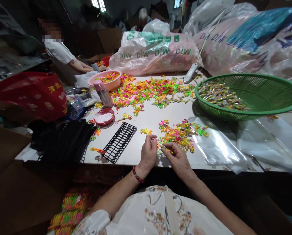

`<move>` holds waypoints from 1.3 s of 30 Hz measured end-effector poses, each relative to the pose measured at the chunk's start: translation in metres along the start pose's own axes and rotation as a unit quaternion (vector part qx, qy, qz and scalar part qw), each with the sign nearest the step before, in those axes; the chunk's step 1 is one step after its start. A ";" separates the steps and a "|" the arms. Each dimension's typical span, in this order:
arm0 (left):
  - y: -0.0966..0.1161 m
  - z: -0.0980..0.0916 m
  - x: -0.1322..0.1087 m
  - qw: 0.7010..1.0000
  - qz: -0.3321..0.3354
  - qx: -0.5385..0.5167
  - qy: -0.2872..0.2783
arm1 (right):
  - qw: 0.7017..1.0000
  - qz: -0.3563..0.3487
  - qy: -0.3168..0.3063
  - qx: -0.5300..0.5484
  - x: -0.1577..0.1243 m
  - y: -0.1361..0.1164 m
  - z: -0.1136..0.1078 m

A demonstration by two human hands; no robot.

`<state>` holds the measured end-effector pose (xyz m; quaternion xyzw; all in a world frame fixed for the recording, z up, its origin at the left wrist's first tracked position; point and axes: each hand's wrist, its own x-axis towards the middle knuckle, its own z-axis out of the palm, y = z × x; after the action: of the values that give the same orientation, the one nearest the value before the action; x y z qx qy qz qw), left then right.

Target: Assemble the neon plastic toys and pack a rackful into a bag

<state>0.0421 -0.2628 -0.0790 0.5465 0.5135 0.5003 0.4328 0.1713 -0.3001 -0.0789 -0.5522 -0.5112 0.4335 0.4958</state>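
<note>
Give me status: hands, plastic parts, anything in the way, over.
Left hand and right hand close together, pinching small plastic parts. Colourful pile just beyond. Black rack left, clear bags right; nothing visibly blocking the hands.

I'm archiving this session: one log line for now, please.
left hand: pinching pink piece | right hand: pinching yellow piece | black rack: lying on white table
</note>
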 end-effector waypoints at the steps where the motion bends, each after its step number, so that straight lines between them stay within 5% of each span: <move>1: 0.001 0.000 -0.001 1.000 0.006 0.003 0.001 | 1.000 -0.006 0.004 -0.008 -0.001 -0.001 0.001; 9: 0.003 0.001 -0.006 0.999 0.025 0.023 0.008 | 0.966 -0.162 0.043 -0.197 -0.007 0.001 0.002; 16: 0.004 0.003 -0.007 0.998 -0.009 0.051 -0.026 | 0.991 -0.070 0.015 -0.113 -0.005 0.001 -0.003; 22: 0.003 0.004 -0.009 0.994 -0.060 0.080 -0.052 | 0.963 -0.202 -0.005 -0.178 -0.010 0.004 -0.010; 30: -0.008 0.006 -0.011 0.995 -0.090 0.006 -0.043 | 0.950 -0.219 -0.050 -0.217 -0.021 -0.006 -0.002; 34: -0.012 0.003 -0.002 0.986 -0.122 0.008 -0.114 | 0.944 -0.206 -0.064 -0.250 -0.014 -0.008 -0.013; 36: -0.009 -0.002 0.012 0.983 -0.088 0.057 -0.149 | 0.943 -0.205 -0.024 -0.263 -0.004 -0.007 -0.028; 39: -0.006 -0.013 0.043 0.975 0.034 0.184 -0.123 | 0.908 -0.247 0.054 -0.335 0.019 -0.004 -0.057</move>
<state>0.0274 -0.2202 -0.0790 0.6915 0.5204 0.3407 0.3673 0.2285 -0.2872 -0.0667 -0.5645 -0.7190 0.0699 0.3993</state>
